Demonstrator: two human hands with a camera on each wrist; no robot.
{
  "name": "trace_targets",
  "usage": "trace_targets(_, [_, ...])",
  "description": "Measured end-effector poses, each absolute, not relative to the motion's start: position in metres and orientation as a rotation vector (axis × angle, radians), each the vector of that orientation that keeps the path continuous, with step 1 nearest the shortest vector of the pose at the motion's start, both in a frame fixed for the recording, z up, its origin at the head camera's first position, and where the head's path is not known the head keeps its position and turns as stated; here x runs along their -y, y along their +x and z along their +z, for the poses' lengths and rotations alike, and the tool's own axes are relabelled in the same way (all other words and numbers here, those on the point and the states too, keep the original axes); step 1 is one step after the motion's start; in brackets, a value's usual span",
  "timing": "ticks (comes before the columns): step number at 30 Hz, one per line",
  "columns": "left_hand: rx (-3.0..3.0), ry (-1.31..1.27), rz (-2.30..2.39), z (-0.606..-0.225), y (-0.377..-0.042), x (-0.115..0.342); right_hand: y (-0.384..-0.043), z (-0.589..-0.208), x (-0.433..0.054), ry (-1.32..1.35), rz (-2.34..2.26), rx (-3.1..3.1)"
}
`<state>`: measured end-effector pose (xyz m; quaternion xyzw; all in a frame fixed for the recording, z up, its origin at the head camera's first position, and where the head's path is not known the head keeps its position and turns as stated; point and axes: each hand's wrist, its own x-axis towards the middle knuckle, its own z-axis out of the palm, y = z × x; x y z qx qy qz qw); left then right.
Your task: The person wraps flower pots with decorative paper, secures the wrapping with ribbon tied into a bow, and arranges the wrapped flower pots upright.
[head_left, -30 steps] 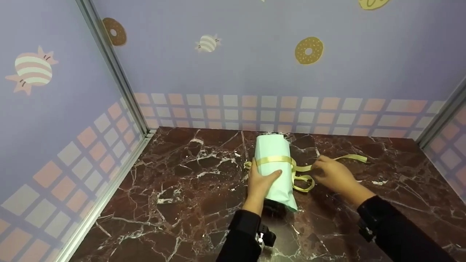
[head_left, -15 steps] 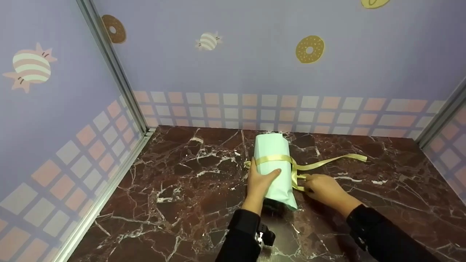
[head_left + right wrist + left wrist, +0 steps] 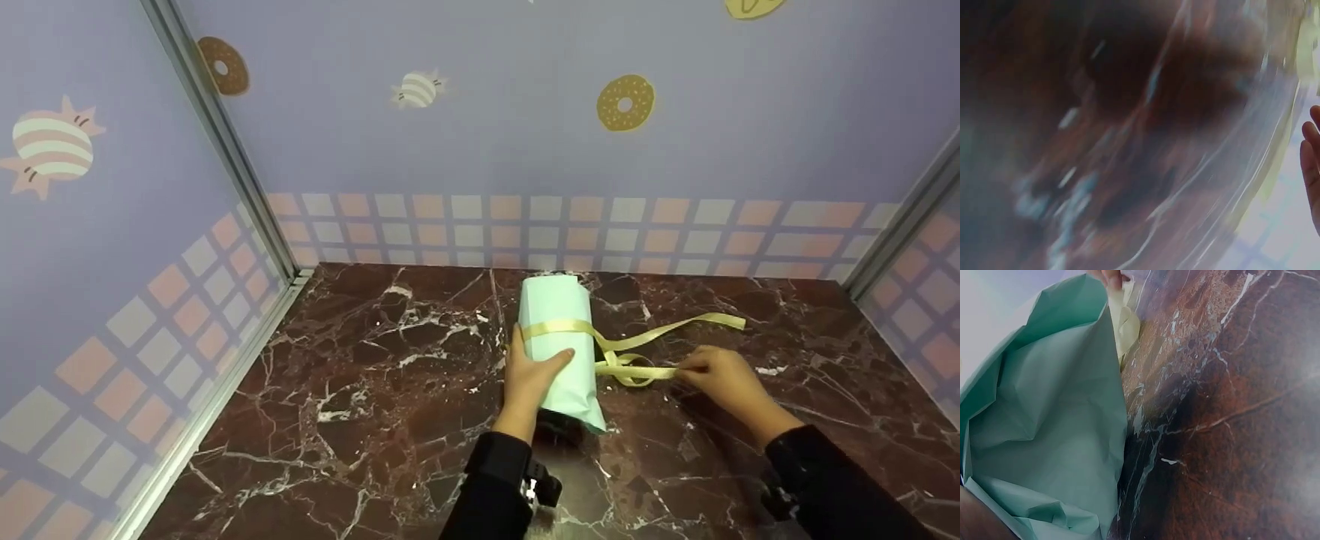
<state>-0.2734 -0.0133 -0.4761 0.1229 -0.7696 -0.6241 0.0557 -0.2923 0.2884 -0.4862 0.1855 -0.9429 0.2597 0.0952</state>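
Note:
A pale mint paper-wrapped package (image 3: 556, 301) lies on the table, with a yellow ribbon (image 3: 561, 326) tied around its middle. My left hand (image 3: 529, 384) grips the package, thumb over the top and fingers down its left side. To the right, my right hand (image 3: 726, 379) pinches part of the ribbon, which runs straight back to the knot. A loop lies below that strand, and a free tail curves away to the right. The left wrist view shows the folded end of the wrapping paper (image 3: 1055, 399) close up. Fingers (image 3: 1311, 152) show at the edge of the right wrist view.
The dark red marbled table (image 3: 390, 442) stretches out on both sides of the package. Behind it stands a lilac wall (image 3: 517, 135) with sweets and a checked border. Side panels (image 3: 135, 270) enclose the table left and right.
My right hand has gone from beside the upper ribbon tail down to the loop, then drawn out to the right, pulling a strand straight. The left hand stays on the package.

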Motion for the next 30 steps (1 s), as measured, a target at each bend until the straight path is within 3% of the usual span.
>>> trace_targets(7, [2.325, 0.366, -1.891, -0.478, -0.274, 0.016, -0.283, -0.479, -0.333, -0.107, 1.556, 2.669])
trace_targets(12, [2.330, 0.358, -1.884, -0.479, -0.275, 0.016, -0.275, -0.466, -0.364, -0.539, 2.429, 1.935])
trace_targets(15, [2.329, 0.354, -1.885, -0.479, -0.276, 0.016, -0.272, -0.456, -0.379, -0.710, 2.647, 1.496])
trace_targets(22, [2.319, 0.357, -1.883, -0.476, -0.273, 0.014, -0.275, -0.442, -0.390, -0.744, 2.422, 0.971])
trace_targets(27, [2.312, 0.357, -1.891, -0.475, -0.272, 0.013, -0.280, -0.453, -0.377, -0.644, 1.965, 1.807])
trace_targets(30, [2.306, 0.359, -1.896, -0.475, -0.272, 0.012, -0.282, -0.466, -0.359, -0.372, 1.485, 2.443])
